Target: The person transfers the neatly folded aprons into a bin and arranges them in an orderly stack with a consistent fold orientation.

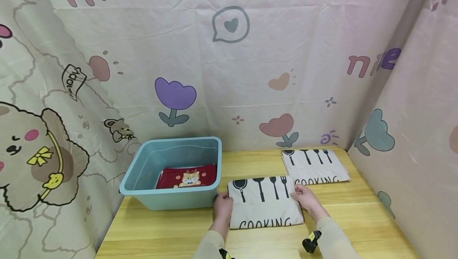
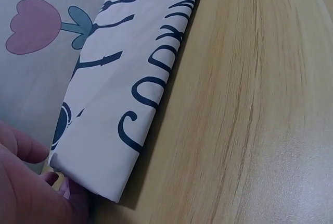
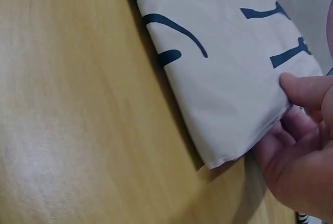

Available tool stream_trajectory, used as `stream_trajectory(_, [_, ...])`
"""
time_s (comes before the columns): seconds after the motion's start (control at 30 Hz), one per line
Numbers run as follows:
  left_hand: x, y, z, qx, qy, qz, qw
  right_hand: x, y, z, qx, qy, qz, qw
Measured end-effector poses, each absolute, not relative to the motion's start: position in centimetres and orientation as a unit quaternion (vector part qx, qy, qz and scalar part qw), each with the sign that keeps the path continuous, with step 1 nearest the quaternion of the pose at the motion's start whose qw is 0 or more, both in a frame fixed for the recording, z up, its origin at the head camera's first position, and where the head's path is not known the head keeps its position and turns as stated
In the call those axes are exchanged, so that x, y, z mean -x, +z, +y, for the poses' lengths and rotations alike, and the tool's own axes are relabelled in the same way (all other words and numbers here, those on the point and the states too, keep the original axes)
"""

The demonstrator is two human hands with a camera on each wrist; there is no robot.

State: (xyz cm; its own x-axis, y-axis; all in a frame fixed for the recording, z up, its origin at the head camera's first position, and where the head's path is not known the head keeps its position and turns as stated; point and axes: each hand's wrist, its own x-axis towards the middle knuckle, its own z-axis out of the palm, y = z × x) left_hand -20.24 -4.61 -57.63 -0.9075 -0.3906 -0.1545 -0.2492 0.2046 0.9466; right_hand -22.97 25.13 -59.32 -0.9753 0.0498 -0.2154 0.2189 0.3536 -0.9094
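Observation:
A folded off-white cloth (image 1: 266,205), printed with dark kitchen utensils and the word COOKING, is held at both sides in front of me. My left hand (image 1: 223,207) pinches its left edge. On the opposite edge, my right hand (image 1: 308,198) grips with the thumb (image 3: 307,89) on top and the other fingers underneath. Seen from the left wrist, the cloth (image 2: 112,114) slants above the wooden table, its near edge casting a shadow. Part of the left hand's grip is hidden under the cloth.
A blue plastic bin (image 1: 171,201) stands to the left, with a dark red folded item (image 1: 166,177) bearing a cartoon animal inside. Another folded COOKING cloth (image 1: 316,167) lies at the back right. Printed curtains (image 1: 232,72) enclose the wooden table (image 1: 154,231).

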Motion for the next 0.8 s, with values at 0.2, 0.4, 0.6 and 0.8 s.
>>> stream_trajectory(0.2, [20.2, -57.7, -4.7, -0.21, -0.604, -0.767, 0.054, 23.0, -60.3, 25.3, -0.084, -0.606, 0.787, 0.076])
stream_trajectory(0.4, [20.4, -58.1, -4.8, -0.205, -0.628, -0.749, 0.051, 22.8, -60.8, 25.6, -0.052, -0.652, 0.753, 0.075])
stream_trajectory(0.6, [20.4, -58.6, -5.3, -0.188, -0.667, -0.72, 0.035, 22.9, -61.2, 26.0, -0.034, -0.682, 0.725, 0.085])
stream_trajectory(0.8, [20.3, -58.8, -6.1, -0.15, -0.693, -0.705, -0.027, 22.9, -61.4, 26.4, -0.027, -0.707, 0.7, 0.095])
